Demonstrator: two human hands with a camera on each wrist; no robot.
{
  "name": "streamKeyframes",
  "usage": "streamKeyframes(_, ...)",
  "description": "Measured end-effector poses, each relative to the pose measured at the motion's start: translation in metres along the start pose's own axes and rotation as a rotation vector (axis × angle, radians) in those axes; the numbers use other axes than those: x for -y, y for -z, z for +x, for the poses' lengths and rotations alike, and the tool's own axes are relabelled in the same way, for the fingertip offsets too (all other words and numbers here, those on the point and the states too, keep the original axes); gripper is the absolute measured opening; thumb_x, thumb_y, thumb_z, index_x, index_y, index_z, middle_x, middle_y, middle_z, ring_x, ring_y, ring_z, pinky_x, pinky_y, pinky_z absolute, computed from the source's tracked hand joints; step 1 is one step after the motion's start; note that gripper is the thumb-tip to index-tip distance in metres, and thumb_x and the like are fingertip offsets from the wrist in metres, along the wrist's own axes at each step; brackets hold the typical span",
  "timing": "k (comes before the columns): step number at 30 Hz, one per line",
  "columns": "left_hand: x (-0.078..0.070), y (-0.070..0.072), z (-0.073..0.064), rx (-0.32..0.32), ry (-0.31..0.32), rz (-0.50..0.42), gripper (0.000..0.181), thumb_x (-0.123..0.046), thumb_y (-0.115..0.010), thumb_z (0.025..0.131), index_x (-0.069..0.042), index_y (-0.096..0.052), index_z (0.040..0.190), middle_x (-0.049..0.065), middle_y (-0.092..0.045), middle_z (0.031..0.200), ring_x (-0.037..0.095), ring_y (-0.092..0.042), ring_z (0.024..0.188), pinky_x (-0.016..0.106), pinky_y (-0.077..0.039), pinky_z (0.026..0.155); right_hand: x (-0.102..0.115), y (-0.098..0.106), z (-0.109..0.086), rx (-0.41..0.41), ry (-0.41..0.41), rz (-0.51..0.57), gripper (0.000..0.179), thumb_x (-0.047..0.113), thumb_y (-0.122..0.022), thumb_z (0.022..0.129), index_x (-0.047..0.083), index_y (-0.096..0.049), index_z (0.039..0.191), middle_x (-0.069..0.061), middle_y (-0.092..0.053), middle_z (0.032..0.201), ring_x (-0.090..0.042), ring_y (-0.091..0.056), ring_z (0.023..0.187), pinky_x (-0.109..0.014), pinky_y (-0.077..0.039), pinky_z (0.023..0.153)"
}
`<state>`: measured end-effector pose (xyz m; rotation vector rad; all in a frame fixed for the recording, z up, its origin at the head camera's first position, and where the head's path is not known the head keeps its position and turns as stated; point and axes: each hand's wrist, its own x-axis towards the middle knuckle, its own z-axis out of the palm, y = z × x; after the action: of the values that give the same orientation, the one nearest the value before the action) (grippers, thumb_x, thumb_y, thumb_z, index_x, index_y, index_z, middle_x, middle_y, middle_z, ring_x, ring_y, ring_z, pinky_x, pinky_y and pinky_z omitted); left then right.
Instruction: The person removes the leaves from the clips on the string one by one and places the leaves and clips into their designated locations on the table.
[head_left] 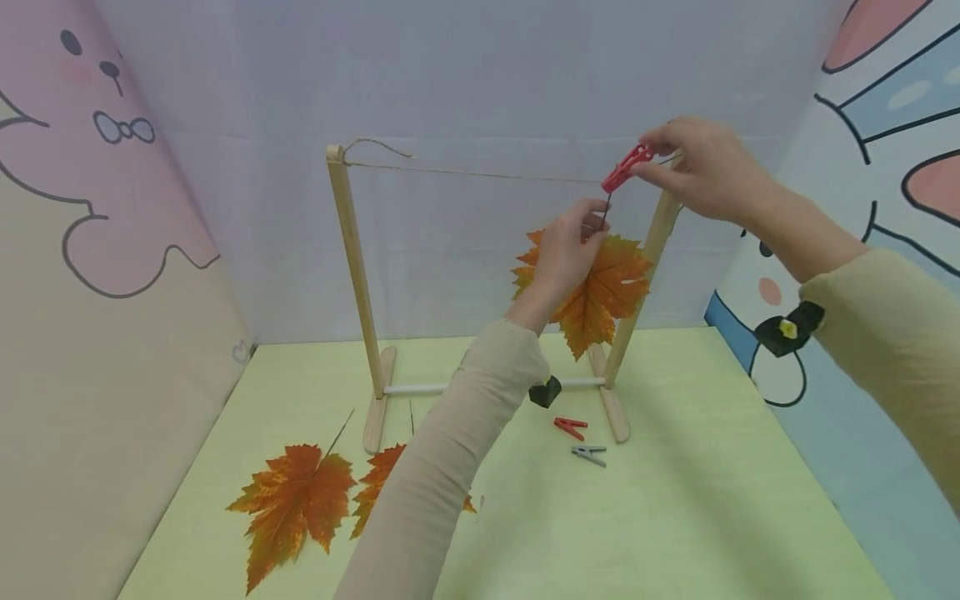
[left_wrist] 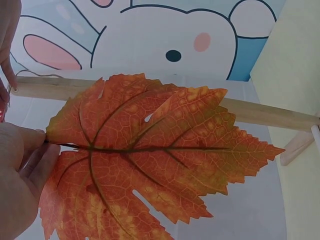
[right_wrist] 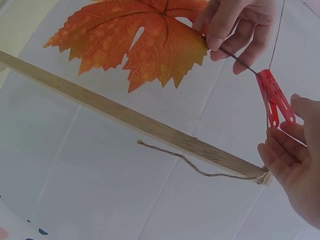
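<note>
Near the right end of a twine line [head_left: 480,173], my left hand [head_left: 566,250] pinches the stem of an orange artificial maple leaf [head_left: 600,296], whose blade hangs below the fingers. A red clothespin [head_left: 626,169] sits on the line with its jaws at the stem's upper end. My right hand [head_left: 705,167] holds that clothespin by its handle end, thumb and fingers around it. In the right wrist view the clothespin [right_wrist: 272,95] lies along the twine, the stem running from its tip to the left fingers. The left wrist view shows the leaf [left_wrist: 160,145] spread flat.
The twine is strung between two wooden posts [head_left: 352,275] of a stand with a white crossbar [head_left: 416,389]. A second maple leaf [head_left: 292,500] lies front left; another [head_left: 378,483] is partly hidden by the left sleeve. A red clothespin [head_left: 572,427] and a grey clothespin [head_left: 588,455] lie by the right foot.
</note>
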<state>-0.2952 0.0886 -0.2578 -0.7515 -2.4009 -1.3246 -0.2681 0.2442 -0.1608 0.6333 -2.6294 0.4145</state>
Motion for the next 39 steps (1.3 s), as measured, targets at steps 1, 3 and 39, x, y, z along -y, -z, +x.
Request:
streamKeyframes(1, -0.0003, 0.0001, -0.0001, 0.003, 0.004, -0.002, 0.03, -0.008, -0.057, 0.088, -0.009, -0.055, 0.118, 0.003, -0.065, 0.097, 0.011, -0.061, 0.091, 0.012, -0.044, 0.08, 0.0003, -0.0002, 0.0003, -0.002, 0.001, -0.006, 0.037, 0.017, -0.053, 0.092, -0.006, -0.051, 0.121, -0.024, -0.054, 0.109, -0.037, -0.05, 0.098, -0.052, -0.046, 0.081)
streamKeyframes(3, -0.0007, 0.0001, -0.0004, 0.005, 0.007, -0.008, 0.029, -0.008, -0.057, 0.088, -0.009, -0.055, 0.118, 0.003, -0.065, 0.097, 0.011, -0.061, 0.091, 0.012, -0.045, 0.08, 0.0006, -0.0004, 0.0012, -0.003, -0.001, -0.013, 0.036, 0.018, -0.052, 0.093, -0.006, -0.052, 0.12, -0.024, -0.054, 0.109, -0.037, -0.05, 0.099, -0.052, -0.046, 0.081)
streamKeyframes(39, 0.0027, -0.0003, -0.0082, 0.0, -0.029, 0.018, 0.027, -0.006, -0.057, 0.088, -0.007, -0.057, 0.115, 0.005, -0.066, 0.096, 0.012, -0.062, 0.088, 0.011, -0.045, 0.078, 0.008, 0.0032, 0.0037, -0.099, 0.006, -0.012, 0.028, 0.014, -0.062, 0.085, -0.007, -0.064, 0.104, -0.021, -0.063, 0.096, -0.03, -0.06, 0.086, -0.004, -0.032, 0.065)
